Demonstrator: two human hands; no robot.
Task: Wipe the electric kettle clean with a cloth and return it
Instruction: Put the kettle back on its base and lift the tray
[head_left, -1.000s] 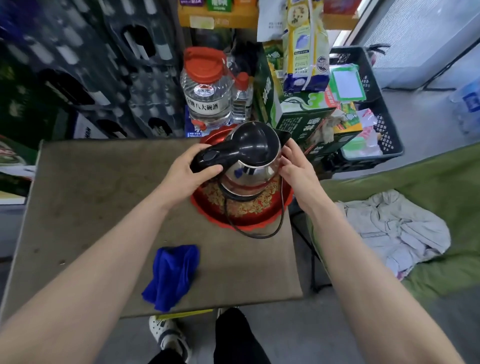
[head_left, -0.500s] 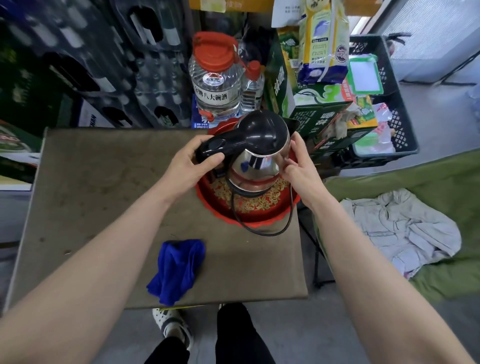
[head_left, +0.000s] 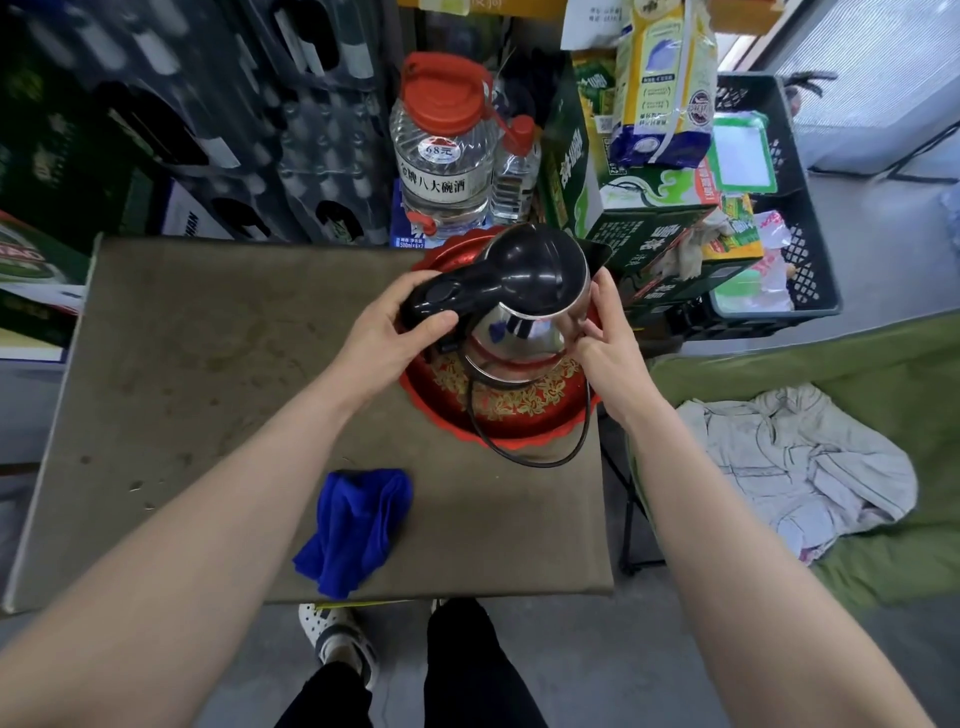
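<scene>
The step in hand is judged to be either the lifting of the electric kettle (head_left: 524, 306) ahead of wiping or its return afterwards; which of the two cannot be told, since the blue cloth (head_left: 353, 530) lies crumpled and untouched near the front edge of the surface (head_left: 208, 374), well apart from the kettle. The kettle is held tilted over the red patterned tray (head_left: 519, 415) at the far right of the surface, and whether its base rests on the tray or hangs just above it cannot be made out. The black handle is wrapped by the left hand (head_left: 384, 338) in a closed grip, with the thumb laid over the top of it, while the steel body is steadied from the other side by the right hand (head_left: 602, 332), whose fingers are curled against the metal rather than closed round anything. A black power cord (head_left: 535, 457) is looped from under the kettle over the tray's front rim. If wiping is yet to be done, the next move would call for one hand to be freed for the cloth while the kettle is kept secure by the handle, with care that the cord is not snagged. Behind the brownish surface, stacked crates, a large clear jug with a red cap (head_left: 447, 140), green cartons and a black basket are crowded; a green bed with a pale garment (head_left: 800, 462) lies to the right
</scene>
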